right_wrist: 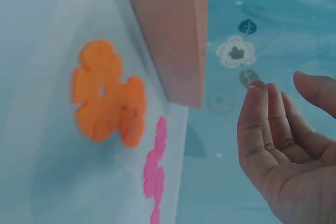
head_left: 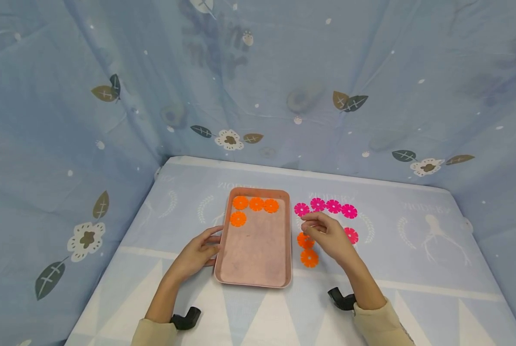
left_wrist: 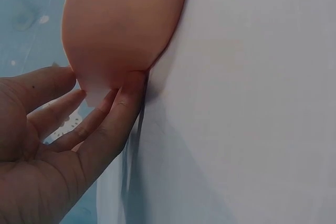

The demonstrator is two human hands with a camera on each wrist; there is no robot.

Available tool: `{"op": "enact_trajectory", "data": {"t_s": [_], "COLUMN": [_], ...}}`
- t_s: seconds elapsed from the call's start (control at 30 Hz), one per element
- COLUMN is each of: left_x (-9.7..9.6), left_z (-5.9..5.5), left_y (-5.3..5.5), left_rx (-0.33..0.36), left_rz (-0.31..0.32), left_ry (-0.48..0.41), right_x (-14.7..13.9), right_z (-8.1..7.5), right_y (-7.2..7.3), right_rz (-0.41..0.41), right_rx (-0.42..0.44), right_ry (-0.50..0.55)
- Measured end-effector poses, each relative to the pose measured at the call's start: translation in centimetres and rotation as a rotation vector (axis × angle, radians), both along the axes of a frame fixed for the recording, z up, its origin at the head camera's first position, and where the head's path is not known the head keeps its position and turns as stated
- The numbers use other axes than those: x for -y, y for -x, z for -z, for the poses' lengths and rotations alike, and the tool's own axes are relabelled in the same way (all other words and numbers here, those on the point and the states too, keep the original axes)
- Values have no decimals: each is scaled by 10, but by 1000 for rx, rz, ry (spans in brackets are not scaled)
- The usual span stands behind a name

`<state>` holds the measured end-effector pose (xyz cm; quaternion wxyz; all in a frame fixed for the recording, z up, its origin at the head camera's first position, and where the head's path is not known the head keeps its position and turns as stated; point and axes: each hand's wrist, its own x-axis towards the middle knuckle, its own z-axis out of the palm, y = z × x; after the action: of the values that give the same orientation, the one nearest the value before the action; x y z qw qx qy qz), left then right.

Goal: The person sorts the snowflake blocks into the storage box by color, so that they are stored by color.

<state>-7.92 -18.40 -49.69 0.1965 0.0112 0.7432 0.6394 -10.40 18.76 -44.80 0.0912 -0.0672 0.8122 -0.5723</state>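
A pink rectangular tray (head_left: pixel 253 259) lies on the table, with several orange notched discs (head_left: pixel 238 219) along its far end and left side. My left hand (head_left: pixel 198 251) rests at the tray's left wall, thumb and fingertips touching it; the left wrist view shows the fingers (left_wrist: pixel 102 140) reaching to the wall. To the right of the tray, my right hand (head_left: pixel 327 235) hovers over two orange discs (head_left: pixel 309 258), one partly overlapped by the hand. Nothing shows between the thumb and bent fingers (right_wrist: pixel 254 108) in the right wrist view.
Several pink notched discs (head_left: pixel 333 206) form a row beyond the right hand, and another pink disc (head_left: pixel 350 235) lies just right of it. A patterned cloth covers the table (head_left: pixel 413 269). Blue curtains (head_left: pixel 284 72) hang behind and at both sides.
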Motion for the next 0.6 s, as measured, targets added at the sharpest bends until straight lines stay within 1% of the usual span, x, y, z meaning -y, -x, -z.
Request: {"op": "enact_trajectory", "data": {"t_s": [0.07,0.13,0.27,0.37,0.47,0.6], "left_x": [0,0,1,1,1,1], "left_z": [1,1,1,0,1,2], "left_y": [0,0,0,0,0,0], "left_rx": [-2,-6,-16,-22,-24,-17], "left_rz": [2,8,18,21,19,11], "left_ry": [-1,-3,-14,-16,-11,-4], "right_x": [-5,-10,-19,-24,-27,-31], "right_z": [5,10,19,25,30,36], "right_y": [-4,-6,-11,-15,-19,-23], "right_rz": [12,12,6,14,20,-3], "right_rx": [2,6,20,23,12,-5], "right_ry": [5,19,16,-40,-139,-245]}}
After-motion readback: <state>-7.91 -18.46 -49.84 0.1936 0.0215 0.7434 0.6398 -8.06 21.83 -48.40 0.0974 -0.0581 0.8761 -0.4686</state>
